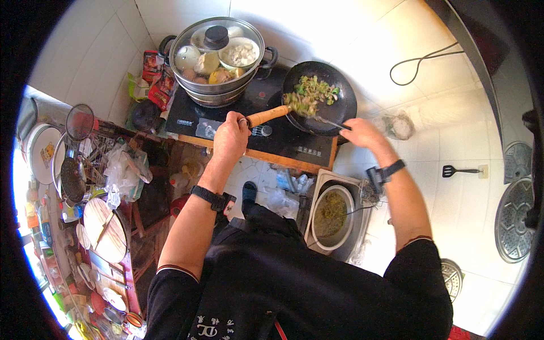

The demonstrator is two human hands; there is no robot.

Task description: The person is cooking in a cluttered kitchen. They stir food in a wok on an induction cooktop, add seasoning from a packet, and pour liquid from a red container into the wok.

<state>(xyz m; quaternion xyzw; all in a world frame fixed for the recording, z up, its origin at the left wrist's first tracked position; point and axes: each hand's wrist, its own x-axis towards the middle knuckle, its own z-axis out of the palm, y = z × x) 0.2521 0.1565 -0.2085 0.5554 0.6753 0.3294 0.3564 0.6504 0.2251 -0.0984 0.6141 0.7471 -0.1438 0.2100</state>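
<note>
My left hand (231, 138) is closed around the wooden handle (268, 116) of a black wok (346, 91), which rests on the right side of a black two-zone cooktop (276, 146). Chopped green and brownish food (316, 91) lies in the wok, heaped towards its left side. With my right hand (363, 134) I hold the dark handle of a metal utensil (333, 123); its far end is in the food and blurred, so its kind is unclear. Left of the wok stands a steamer pot (221, 87) under a glass lid, with bowls, eggs and other food inside.
Red and green packets (160, 91) and a dark lidded pot (144, 114) stand left of the cooktop. Below its right side, a sink (321, 180) holds a basin (350, 199) with greenish contents. A slotted turner (461, 171) hangs on the right wall. Crowded shelving with a wooden board (95, 212) lies left.
</note>
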